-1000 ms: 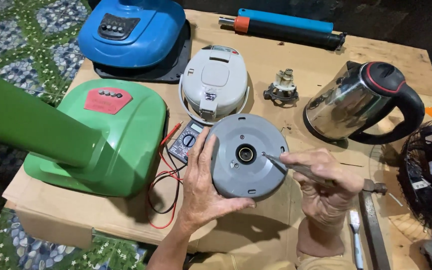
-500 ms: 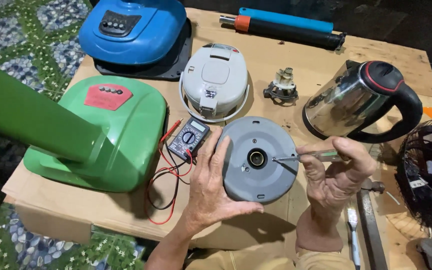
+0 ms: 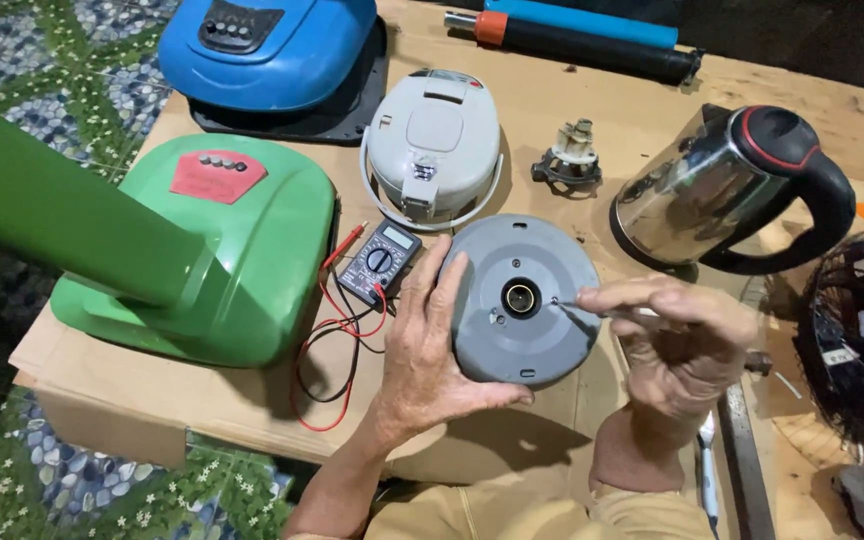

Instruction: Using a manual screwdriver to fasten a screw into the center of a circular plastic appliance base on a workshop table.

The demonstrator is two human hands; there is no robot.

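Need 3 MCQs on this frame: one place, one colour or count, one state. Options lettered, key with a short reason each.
1. Where does the multimeter lie?
A. Between the green fan base and the grey round base
B. On top of the kettle
C. Under the blue fan base

2. What colour is the ring around the lid of the steel kettle?
A. Yellow
B. Red
C. Green

3. What is the left hand doing?
A. Lifting the kettle
B. Resting empty on the floor
C. Steadying the grey round base by its edge

Answers:
1 A: it lies on the cardboard between the two.
2 B: a red ring rims the black lid.
3 C: its fingers lie on the disc's left side while the right hand points a thin tool at the disc's face.
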